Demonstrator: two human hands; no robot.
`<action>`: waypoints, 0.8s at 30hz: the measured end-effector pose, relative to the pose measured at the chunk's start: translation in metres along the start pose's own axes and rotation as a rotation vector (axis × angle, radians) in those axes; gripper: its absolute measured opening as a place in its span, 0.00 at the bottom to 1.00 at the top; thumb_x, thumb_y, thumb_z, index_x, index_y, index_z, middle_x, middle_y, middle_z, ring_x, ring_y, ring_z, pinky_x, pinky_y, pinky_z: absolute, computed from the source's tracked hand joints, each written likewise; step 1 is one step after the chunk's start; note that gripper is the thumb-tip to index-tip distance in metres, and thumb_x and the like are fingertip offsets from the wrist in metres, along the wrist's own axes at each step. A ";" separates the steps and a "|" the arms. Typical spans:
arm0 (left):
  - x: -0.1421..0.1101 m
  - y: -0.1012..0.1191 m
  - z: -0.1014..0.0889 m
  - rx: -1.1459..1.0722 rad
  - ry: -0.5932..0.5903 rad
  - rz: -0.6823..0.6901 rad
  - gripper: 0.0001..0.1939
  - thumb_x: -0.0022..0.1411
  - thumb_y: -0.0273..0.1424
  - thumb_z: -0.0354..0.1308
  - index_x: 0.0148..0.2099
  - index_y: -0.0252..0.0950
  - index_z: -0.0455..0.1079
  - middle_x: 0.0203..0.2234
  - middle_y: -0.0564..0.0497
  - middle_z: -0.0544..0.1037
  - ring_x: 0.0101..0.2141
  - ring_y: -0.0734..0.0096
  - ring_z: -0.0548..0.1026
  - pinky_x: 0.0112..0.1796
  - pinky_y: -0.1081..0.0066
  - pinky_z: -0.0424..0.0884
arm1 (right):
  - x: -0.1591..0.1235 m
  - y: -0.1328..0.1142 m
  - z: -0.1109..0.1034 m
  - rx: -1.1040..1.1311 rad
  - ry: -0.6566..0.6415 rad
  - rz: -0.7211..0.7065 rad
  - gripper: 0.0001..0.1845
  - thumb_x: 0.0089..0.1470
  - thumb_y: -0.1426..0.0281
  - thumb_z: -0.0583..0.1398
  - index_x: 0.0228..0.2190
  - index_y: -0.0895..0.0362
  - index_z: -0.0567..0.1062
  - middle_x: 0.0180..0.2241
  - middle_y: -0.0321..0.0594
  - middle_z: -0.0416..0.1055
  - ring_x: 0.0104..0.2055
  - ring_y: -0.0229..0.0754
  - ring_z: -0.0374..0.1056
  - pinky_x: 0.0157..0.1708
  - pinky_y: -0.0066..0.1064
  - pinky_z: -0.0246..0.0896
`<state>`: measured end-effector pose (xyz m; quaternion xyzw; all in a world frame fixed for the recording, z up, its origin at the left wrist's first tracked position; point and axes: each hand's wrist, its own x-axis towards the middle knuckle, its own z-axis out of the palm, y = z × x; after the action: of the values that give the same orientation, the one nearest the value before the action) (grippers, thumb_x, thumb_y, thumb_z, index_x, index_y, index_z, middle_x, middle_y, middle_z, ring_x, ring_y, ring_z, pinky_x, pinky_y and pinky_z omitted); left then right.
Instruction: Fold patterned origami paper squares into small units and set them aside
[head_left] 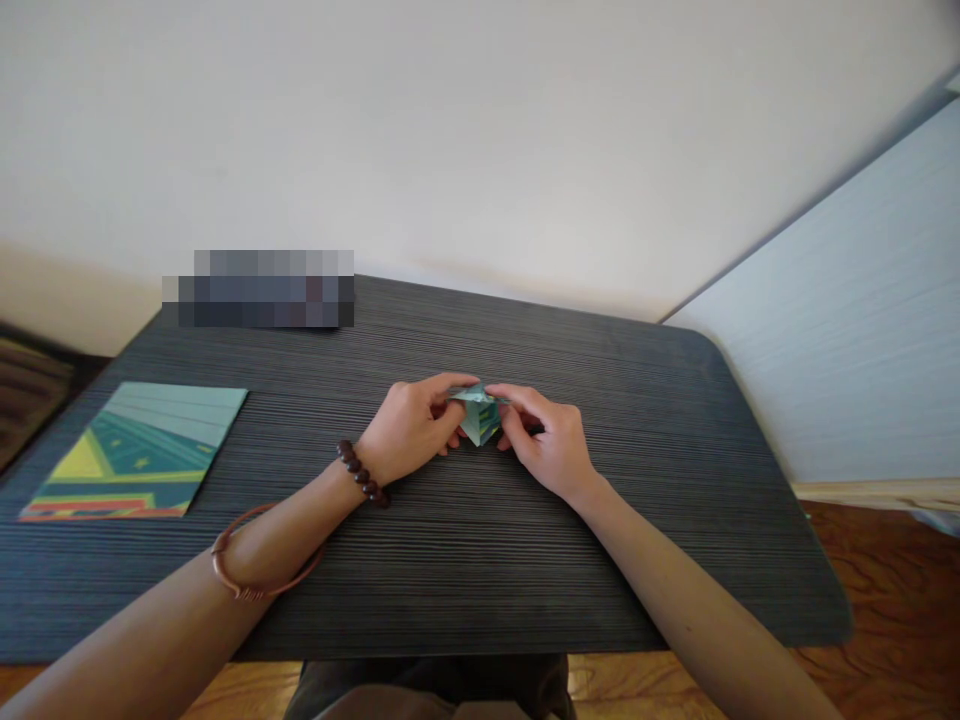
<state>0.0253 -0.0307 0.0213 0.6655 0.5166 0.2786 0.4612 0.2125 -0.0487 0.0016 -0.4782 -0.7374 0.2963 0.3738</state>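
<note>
Left hand point(417, 425) angled inward | right hand point(546, 437) mirroring it | both pinched on folded paper point(477, 424)

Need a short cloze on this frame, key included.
1. The folded paper is held with ____ hands.
2. The flat sheet lies nearer the left hand than the ____ hand.
3. The bangle and beads are both on the ____ arm.
4. Of those two, the ____ sit closer to that arm's hand.

Missing words: two; right; left; beads.
</note>
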 end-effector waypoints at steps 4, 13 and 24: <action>0.002 0.001 -0.002 -0.150 -0.026 -0.073 0.21 0.59 0.30 0.50 0.55 0.33 0.66 0.30 0.49 0.78 0.22 0.73 0.76 0.24 0.74 0.75 | 0.000 0.002 -0.001 0.135 -0.004 0.024 0.14 0.58 0.67 0.53 0.44 0.53 0.73 0.26 0.35 0.74 0.22 0.34 0.71 0.24 0.26 0.68; 0.005 0.000 -0.004 -0.574 -0.106 -0.059 0.23 0.57 0.35 0.59 0.54 0.33 0.65 0.42 0.45 0.77 0.41 0.65 0.75 0.42 0.66 0.73 | 0.002 0.001 -0.003 0.264 0.017 0.068 0.13 0.57 0.68 0.54 0.43 0.52 0.75 0.26 0.35 0.75 0.26 0.36 0.74 0.29 0.29 0.71; 0.005 -0.003 -0.012 -0.745 -0.206 -0.083 0.20 0.58 0.29 0.53 0.53 0.31 0.65 0.46 0.41 0.73 0.44 0.59 0.73 0.41 0.62 0.72 | 0.002 0.005 -0.002 0.293 0.005 0.062 0.13 0.57 0.66 0.55 0.43 0.52 0.74 0.28 0.36 0.76 0.28 0.37 0.74 0.32 0.31 0.72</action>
<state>0.0159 -0.0219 0.0232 0.4555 0.3575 0.3598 0.7317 0.2162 -0.0449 -0.0005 -0.4419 -0.6702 0.4108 0.4323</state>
